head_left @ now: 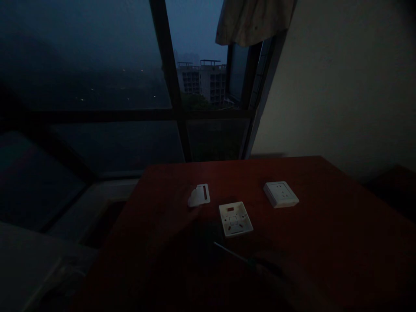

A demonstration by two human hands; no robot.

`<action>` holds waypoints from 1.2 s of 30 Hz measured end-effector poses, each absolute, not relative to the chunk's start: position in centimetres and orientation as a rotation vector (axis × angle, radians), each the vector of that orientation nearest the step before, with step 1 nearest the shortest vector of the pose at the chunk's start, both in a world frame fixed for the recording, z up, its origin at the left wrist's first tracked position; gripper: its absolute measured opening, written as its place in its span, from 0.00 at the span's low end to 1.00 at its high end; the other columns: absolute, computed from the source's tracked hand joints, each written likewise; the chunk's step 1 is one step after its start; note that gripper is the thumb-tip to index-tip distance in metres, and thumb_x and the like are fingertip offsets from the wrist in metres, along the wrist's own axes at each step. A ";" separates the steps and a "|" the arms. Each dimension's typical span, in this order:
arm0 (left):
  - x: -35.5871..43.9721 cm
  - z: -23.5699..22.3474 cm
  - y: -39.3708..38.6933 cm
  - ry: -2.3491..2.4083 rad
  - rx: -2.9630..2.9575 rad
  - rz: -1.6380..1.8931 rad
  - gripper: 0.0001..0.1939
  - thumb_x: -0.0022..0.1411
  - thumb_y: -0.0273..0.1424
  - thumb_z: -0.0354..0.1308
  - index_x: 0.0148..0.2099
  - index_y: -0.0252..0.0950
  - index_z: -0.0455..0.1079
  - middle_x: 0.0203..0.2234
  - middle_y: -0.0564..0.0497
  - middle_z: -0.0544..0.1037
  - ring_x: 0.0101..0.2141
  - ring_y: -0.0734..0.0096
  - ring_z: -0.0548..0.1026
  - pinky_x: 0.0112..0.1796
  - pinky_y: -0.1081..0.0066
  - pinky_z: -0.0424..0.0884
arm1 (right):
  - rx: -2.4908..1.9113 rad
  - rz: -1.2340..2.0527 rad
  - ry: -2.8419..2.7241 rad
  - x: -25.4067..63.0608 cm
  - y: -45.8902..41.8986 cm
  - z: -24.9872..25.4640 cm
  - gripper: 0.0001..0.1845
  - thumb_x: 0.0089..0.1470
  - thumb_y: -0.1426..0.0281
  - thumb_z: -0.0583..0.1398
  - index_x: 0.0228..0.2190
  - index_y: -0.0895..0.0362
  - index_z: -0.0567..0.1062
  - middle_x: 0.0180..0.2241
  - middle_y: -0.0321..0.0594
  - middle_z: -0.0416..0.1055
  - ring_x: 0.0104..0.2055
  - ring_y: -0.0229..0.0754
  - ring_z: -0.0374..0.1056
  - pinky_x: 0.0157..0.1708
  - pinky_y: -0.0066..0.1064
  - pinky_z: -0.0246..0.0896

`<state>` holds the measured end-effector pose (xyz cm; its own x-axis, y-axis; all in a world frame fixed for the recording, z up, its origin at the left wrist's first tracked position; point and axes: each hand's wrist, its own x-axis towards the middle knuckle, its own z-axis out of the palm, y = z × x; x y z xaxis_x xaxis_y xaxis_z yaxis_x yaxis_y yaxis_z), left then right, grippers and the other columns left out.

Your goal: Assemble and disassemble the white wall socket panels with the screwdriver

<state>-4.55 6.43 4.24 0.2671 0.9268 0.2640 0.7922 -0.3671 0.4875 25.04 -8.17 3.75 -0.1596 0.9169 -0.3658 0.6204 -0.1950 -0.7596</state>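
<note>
In dim light, my left hand (pixel 182 216) reaches in from the lower left and grips a small white cover plate (pixel 204 195) by its left side. A narrow slot shows along the plate's right part; my fingers hide the rest. My right hand (pixel 276 264), very dark, is closed around a screwdriver (pixel 230 251), whose thin metal shaft points up and to the left. Between the hands and a little beyond lies an open white socket back box (pixel 224 220), its hollow side up. Farther right sits an assembled white wall socket (pixel 281 194) with its holes facing up.
The reddish-brown table (pixel 243 177) reaches back toward a dark-framed window (pixel 130 115). A pale wall (pixel 338 95) stands on the right, and a short curtain (pixel 255 21) hangs above the open window. Below left is a pale ledge (pixel 120 188).
</note>
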 end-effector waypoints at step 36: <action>-4.4 2.2 -2.1 1.337 2.281 0.396 0.40 0.45 0.32 0.68 0.60 0.46 0.58 0.60 0.46 0.59 0.58 0.48 0.59 0.55 0.49 0.61 | -1.734 0.925 -1.449 23.7 0.1 0.7 0.24 0.52 0.57 0.54 0.45 0.59 0.71 0.43 0.47 0.74 0.44 0.50 0.69 0.45 0.39 0.62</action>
<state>-4.37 -2.12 2.22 0.4853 0.8742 0.0133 0.7406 -0.4191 0.5253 23.72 0.10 0.66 0.1250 0.9879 -0.0923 0.4999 -0.1430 -0.8542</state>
